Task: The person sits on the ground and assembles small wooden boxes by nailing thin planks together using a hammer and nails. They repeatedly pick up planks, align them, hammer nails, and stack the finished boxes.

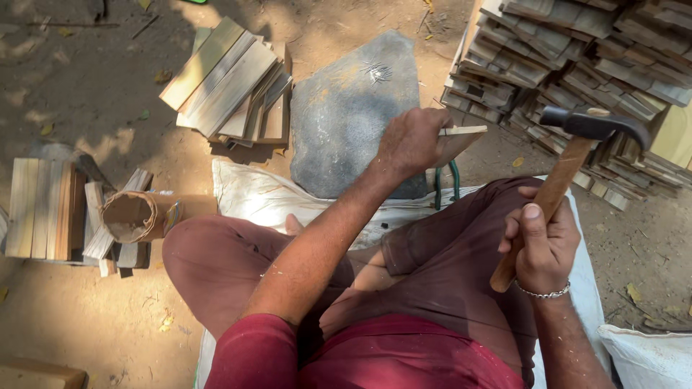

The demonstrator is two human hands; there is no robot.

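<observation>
Outdoors, on bare packed earth dappled with sun and shade, a few dry leaves scattered about. Seated cross-legged on a white woven sack (252, 191) spread over the ground, knees in maroon cloth near the bottom of the view.

Just beyond the sack, a flat grey stone slab (346, 108), tilted corner-on, with pale scratch marks near its far end. Left hand (411, 140) over the slab's right edge, fingers closed together around a thin pale wood strip (465, 131) that pokes out to the right, level with the ground. Right hand (544, 248) raised at the right, fingers clamped on the wooden handle of a hammer (569, 169), thumb laid along the shaft, dark metal head up near the far right; a silver bracelet (542, 293) at that wrist. Hammer head well apart from the strip.

Far right: a tall stack of short wood pieces (577, 50), layered crosswise. Far left of the slab: a fanned pile of wider planks (227, 79). At the left edge: upright slats side by side (43, 209), with a rolled cardboard tube (133, 216) lying against more small blocks. A green-handled tool (447, 184) partly hidden beside the slab's near right corner. Another white sack (645, 356) at the near right corner.
</observation>
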